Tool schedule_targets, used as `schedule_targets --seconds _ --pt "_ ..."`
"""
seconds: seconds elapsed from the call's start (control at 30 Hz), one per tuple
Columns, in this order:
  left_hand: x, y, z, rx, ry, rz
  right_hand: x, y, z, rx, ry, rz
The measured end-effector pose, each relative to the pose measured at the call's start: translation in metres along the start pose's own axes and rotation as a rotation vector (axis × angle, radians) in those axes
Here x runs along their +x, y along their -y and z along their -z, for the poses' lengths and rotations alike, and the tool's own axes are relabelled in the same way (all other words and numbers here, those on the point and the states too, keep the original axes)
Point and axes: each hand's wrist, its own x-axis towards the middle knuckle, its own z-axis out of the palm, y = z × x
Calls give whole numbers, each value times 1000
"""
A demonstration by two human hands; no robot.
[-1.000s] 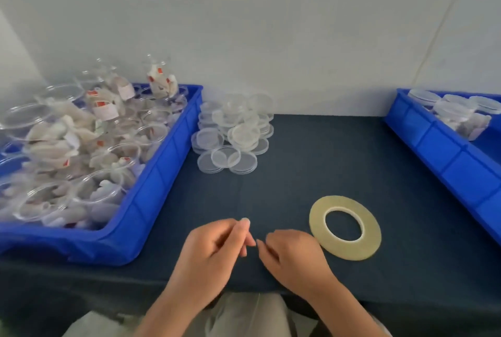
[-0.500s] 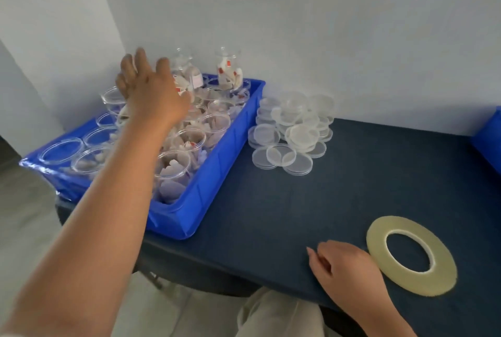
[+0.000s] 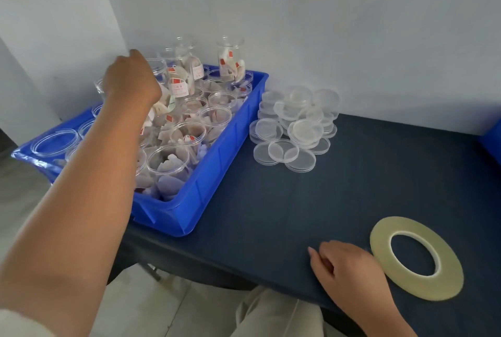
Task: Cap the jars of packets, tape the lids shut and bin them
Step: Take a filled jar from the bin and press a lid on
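A blue bin (image 3: 208, 185) at the left holds several open clear jars of white packets (image 3: 168, 166). My left hand (image 3: 130, 82) reaches over the bin's far side. Its fingers curl down round a clear jar (image 3: 159, 69) there, and the fingertips are hidden behind the hand. A pile of clear round lids (image 3: 295, 125) lies on the dark blue table (image 3: 271, 214) just right of the bin. A flat roll of yellowish tape (image 3: 423, 286) lies at the front right. My right hand (image 3: 344, 269) rests on the table beside the roll, loosely curled and holding nothing.
The corner of a second blue bin (image 3: 494, 138) shows at the right edge. A white wall stands close behind the bin and the lids. The table's front edge runs under my right wrist, with the floor below at the left.
My left hand left the table front and reached out over the bin; its spread fingers have now curled down onto a jar. My view swung left. My right hand stayed by the tape.
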Motion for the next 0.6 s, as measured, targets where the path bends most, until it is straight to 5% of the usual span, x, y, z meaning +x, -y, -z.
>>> schedule_targets --seconds 0.2,0.4,0.6 --pt "-11 9 26 -70 -64 -29 -1 2 2 6 9 -8" --pt "-60 2 70 -380 -326 -491 -3 3 3 2 29 -43" --pt "-158 -55 66 -667 -129 -812 2 10 15 249 10 -179"
